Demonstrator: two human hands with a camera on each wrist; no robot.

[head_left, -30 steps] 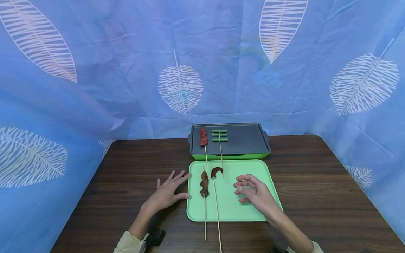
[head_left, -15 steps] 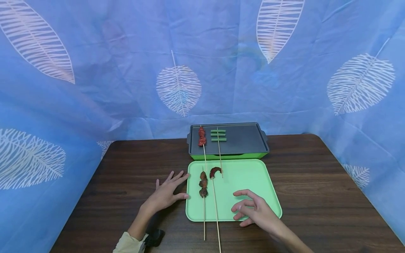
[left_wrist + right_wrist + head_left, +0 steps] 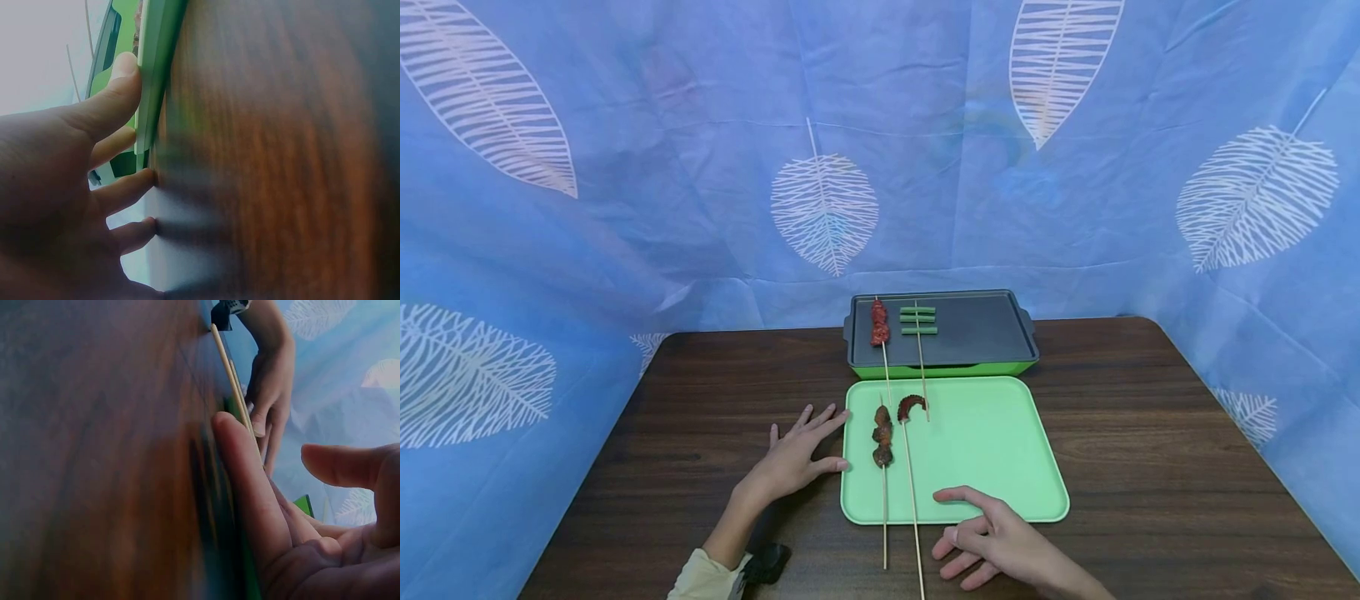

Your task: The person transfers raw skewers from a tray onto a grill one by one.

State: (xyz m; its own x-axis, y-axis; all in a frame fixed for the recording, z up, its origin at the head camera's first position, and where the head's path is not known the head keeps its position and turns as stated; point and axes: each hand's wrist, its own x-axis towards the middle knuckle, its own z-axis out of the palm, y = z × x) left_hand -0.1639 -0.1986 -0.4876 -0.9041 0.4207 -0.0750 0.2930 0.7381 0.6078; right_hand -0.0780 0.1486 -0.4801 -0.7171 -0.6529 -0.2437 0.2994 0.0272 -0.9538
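Observation:
My left hand (image 3: 793, 462) lies with spread fingers at the left rim of the green tray (image 3: 985, 450); in the left wrist view its thumb (image 3: 119, 87) touches that rim. My right hand (image 3: 988, 537) hovers over the tray's front edge, fingers loosely bent and holding nothing, just right of a long skewer stick. That skewer bears a curled dark-red piece (image 3: 912, 406), like a shrimp or tentacle. To its left on the tray lies a skewer of brown meat chunks (image 3: 883, 437). Both sticks stick out past the front rim, and one stick (image 3: 231, 378) shows beyond the right fingers.
Behind the tray stands a green grill with a dark plate (image 3: 981, 325). On it rest a red meat skewer (image 3: 880, 323) and a skewer of green vegetable pieces (image 3: 918, 320), their sticks reaching over the tray. A blue leaf-print cloth (image 3: 700, 167) hangs behind the wooden table (image 3: 1150, 433).
My right hand has moved toward me and slightly left, from over the tray's right part to its front edge. The left hand has stayed at the rim, and the skewers lie as before.

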